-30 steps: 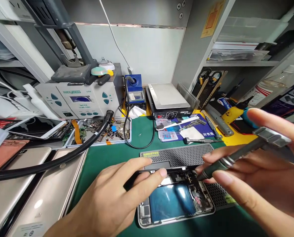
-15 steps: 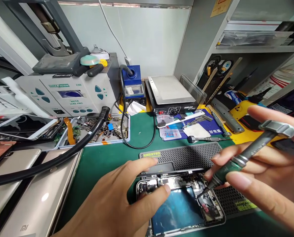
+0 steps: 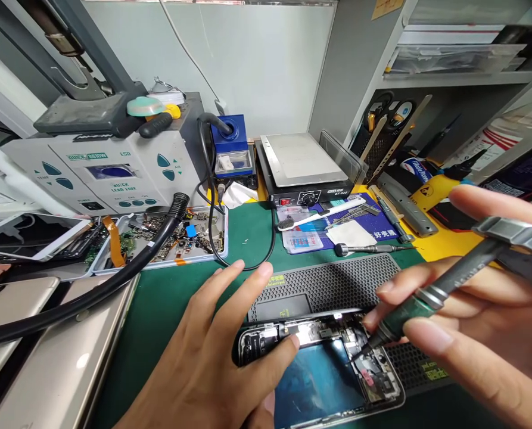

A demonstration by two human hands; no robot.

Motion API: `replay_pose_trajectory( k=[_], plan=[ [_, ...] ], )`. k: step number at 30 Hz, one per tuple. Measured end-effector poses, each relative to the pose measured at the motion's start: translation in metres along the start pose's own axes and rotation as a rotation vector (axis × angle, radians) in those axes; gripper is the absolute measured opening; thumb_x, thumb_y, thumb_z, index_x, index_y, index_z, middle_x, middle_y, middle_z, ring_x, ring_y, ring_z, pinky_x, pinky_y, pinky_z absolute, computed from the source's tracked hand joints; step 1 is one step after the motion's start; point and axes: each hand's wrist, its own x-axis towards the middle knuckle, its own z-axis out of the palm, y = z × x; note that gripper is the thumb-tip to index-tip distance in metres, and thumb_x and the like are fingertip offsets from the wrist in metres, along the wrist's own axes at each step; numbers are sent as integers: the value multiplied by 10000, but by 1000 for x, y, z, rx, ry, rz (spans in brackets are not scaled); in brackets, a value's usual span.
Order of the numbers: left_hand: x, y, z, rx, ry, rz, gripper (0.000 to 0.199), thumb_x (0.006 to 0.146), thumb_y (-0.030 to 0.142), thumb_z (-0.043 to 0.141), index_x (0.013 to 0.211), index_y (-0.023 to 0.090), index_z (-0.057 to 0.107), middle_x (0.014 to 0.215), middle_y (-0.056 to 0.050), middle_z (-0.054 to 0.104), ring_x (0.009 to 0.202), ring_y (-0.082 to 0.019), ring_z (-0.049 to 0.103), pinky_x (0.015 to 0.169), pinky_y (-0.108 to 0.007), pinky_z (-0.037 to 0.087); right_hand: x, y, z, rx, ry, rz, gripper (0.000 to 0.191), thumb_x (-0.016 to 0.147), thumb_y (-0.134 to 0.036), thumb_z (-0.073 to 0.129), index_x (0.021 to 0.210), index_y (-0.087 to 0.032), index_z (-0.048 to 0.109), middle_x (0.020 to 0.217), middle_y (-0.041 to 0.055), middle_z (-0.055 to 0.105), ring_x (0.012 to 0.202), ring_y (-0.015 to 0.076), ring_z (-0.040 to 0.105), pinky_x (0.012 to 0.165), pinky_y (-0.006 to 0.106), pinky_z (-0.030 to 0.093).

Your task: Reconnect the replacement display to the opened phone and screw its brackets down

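Observation:
An opened phone point(image 3: 322, 384), with a blue-black battery and bared inner parts, lies at the near edge of the perforated mat. My left hand point(image 3: 221, 351) is over its left end. One fingertip presses on the inner parts and another digit is at the near left edge, partly hidden. Its other fingers stretch out past the phone. My right hand point(image 3: 466, 316) grips a precision screwdriver point(image 3: 420, 304) with a green and grey handle. The driver is tilted, its tip down among the parts beside the battery's right side. Whether it sits on a screw cannot be made out.
A hot-air station point(image 3: 109, 173) with a black hose point(image 3: 127, 286) stands left, above phones point(image 3: 64, 357) and a tray of boards point(image 3: 158, 259). Behind are a blue soldering stand point(image 3: 230, 143) and a heating plate point(image 3: 305, 161). A brush point(image 3: 328, 211) and another screwdriver point(image 3: 368, 249) lie beyond the mat point(image 3: 328, 283).
My left hand's outer fingers have lifted and spread away from the phone's far edge. The view has shifted slightly. The screwdriver tip stays by the battery's right side.

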Motion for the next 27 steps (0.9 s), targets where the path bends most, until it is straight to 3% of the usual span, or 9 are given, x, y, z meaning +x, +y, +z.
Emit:
replay_pose_trajectory(
  k=[7, 14, 27],
  plan=[
    [-2, -3, 2, -24, -23, 13, 391, 919, 134, 516, 1263, 284, 628, 1582, -136, 293, 1507, -428, 266, 1145, -689, 383, 1, -2, -1, -3, -5, 30, 801, 729, -260, 885, 1451, -390, 562, 872, 89, 744, 730, 343, 767, 640, 427, 715],
    [-1, 0, 5, 18, -3, 3, 491, 855, 142, 610, 1307, 331, 638, 1602, -86, 287, 1510, -437, 268, 1167, -717, 350, -1, 1, 0, -16, 23, 34, 825, 713, -265, 900, 1456, -388, 562, 862, 87, 740, 726, 339, 767, 645, 424, 716],
    [0, 2, 3, 6, 1, -9, 382, 863, 149, 603, 1191, 323, 694, 1607, -68, 292, 1509, -445, 272, 1164, -754, 325, -1, 2, 0, -2, 35, 31, 814, 711, -286, 901, 1443, -406, 567, 868, 78, 739, 732, 335, 765, 649, 428, 713]
  ],
)
